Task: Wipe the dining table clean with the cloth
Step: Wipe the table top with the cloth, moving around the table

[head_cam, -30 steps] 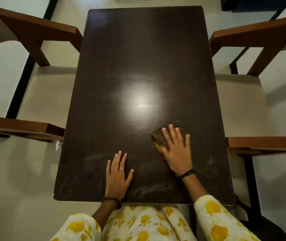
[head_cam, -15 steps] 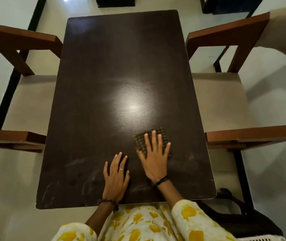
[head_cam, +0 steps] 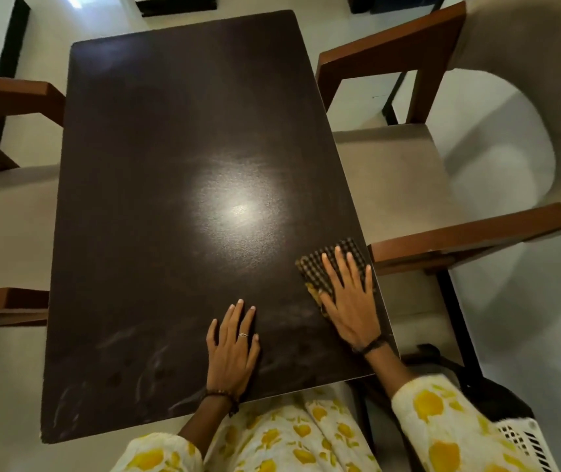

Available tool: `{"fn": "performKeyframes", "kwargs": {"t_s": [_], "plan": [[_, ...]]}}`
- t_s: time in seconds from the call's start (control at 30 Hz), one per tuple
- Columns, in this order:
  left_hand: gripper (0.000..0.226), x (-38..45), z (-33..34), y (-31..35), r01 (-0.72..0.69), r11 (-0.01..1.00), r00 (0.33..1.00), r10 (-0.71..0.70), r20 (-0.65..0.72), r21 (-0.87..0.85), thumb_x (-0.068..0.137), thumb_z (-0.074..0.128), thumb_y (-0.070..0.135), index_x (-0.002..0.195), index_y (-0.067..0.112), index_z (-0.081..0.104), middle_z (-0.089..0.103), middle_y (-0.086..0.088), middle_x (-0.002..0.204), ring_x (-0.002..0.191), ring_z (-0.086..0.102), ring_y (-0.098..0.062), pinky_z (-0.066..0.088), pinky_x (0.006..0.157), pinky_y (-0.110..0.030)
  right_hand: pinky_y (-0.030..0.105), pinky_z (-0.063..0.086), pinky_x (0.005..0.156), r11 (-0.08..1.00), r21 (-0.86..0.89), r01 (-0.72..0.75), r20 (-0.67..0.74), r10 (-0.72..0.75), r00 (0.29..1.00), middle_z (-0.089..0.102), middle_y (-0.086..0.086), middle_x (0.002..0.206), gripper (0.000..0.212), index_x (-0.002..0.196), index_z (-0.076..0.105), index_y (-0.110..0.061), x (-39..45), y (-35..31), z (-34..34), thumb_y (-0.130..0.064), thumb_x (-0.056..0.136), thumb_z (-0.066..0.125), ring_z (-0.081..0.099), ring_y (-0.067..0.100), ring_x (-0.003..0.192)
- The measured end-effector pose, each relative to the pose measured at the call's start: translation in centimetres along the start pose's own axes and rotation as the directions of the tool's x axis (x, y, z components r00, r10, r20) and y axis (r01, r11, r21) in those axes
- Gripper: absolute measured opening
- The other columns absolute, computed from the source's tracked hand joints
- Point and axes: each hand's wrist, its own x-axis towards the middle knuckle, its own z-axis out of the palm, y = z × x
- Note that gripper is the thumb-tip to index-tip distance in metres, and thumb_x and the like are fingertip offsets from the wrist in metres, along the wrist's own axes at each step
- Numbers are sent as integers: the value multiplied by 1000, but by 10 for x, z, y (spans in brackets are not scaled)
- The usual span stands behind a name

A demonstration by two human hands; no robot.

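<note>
Pressing folded dark checked cloth (head_cam: 320,270) flat, right hand (head_cam: 350,301) fingers spread, near dark wooden table (head_cam: 170,131) edge. Left hand (head_cam: 231,349) flat, holds nothing. Cloth might slip off.

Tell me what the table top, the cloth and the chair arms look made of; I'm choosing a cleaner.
Table top: dark brown, probably laminate or coated wood; semi-gloss, it mirrors a lamp glare.
Cloth: woven fabric, matte, dark check with a yellowish part.
Chair arms: reddish-brown wood by the look, smooth satin finish, square edges.
</note>
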Motion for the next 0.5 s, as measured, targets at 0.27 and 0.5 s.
{"fn": "performKeyframes", "kwargs": {"t_s": [0.27, 0.5], "plan": [[51, 1, 0, 2, 5, 1000, 1000, -5, 17, -5, 96, 12, 41, 135, 20, 38, 39, -7, 143, 133, 28, -18, 11, 109, -38, 51, 8, 113, 999, -1, -42, 1, 42, 999, 24, 9, 154, 63, 148, 22, -22, -45, 3, 2, -42, 89, 32, 18, 26, 140], [47, 0, 3, 1, -1, 1000, 1000, 2, 6, -19, 93, 26, 38, 134, 19, 41, 38, -7, 143, 134, 27, -17, 10, 110, -38, 59, 20, 106, 992, -42, -119, 16, 119, 993, 32, 12, 151, 59, 146, 25, -21, 13, 8, -3, -44, 92, 27, 28, 29, 138]]}}
